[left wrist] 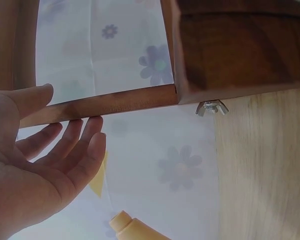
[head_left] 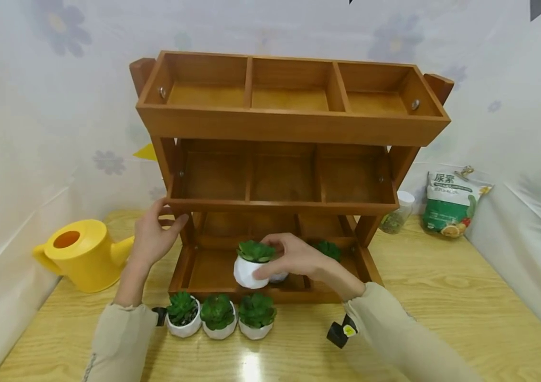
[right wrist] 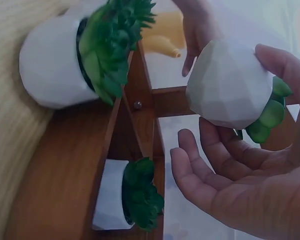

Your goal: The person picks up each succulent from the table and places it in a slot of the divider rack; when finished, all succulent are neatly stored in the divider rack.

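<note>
My right hand (head_left: pixel 294 257) holds a succulent in a white faceted pot (head_left: pixel 250 271) between thumb and fingers, over the bottom tier of a brown wooden shelf (head_left: pixel 294 126). The right wrist view shows the pot (right wrist: pixel 230 85) tilted, its leaves partly hidden by the hand. My left hand (head_left: pixel 154 233) grips the shelf's left leg (left wrist: pixel 115 101), thumb on one side and fingertips on the other. Behind the right hand, another white pot (head_left: pixel 278 277) shows partly in the bottom tier. Green leaves (head_left: pixel 328 249) rise from the tier's right part.
Three potted succulents (head_left: pixel 218 317) line the table in front of the shelf. A yellow watering can (head_left: pixel 86 257) stands left. At the right are a lidded jar (head_left: pixel 396 214) and a green-and-white bag (head_left: pixel 452 204) with a clip. The upper tiers overhang the bottom one.
</note>
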`<state>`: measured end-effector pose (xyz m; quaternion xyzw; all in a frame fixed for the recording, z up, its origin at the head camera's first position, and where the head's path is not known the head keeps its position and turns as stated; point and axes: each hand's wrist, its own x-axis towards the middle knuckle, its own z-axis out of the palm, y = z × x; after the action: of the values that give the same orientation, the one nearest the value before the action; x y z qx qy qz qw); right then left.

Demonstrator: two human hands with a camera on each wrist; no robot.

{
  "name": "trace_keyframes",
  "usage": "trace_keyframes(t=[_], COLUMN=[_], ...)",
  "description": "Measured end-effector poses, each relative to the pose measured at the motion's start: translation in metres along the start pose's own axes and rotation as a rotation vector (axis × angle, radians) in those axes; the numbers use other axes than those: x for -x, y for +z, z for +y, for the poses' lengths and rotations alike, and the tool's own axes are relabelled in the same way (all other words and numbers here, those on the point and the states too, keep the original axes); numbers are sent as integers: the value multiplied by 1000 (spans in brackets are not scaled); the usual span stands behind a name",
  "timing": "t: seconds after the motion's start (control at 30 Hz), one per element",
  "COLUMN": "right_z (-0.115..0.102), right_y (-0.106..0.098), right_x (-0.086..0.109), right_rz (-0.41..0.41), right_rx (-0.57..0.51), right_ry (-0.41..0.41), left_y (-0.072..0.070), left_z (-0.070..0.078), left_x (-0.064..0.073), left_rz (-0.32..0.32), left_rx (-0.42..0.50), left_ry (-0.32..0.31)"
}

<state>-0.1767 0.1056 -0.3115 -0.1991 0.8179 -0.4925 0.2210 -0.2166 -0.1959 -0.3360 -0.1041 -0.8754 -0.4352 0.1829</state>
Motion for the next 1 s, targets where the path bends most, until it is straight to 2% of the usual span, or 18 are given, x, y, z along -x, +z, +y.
trace_keyframes(t=[0.27,0.43,0.63,0.77,1.0], right_z=[-6,-5,-4,-6,-10], right_y=[5,10,21,31,41], right_x=[-28,-39,-56,-70,-92], right_rz=[49,64,97,97,79], right_rx=[172,185,208,281,411], right_ry=[51,83,16,-24,39], left_y=[2,1,1,2,2], left_z=[2,3,2,2,3], left_x=[0,0,0,0,-1], left_rz=[17,28,26,20,8], left_rx=[-3,0,-3,-9,-17], left_ry=[6,4,4,4,-12])
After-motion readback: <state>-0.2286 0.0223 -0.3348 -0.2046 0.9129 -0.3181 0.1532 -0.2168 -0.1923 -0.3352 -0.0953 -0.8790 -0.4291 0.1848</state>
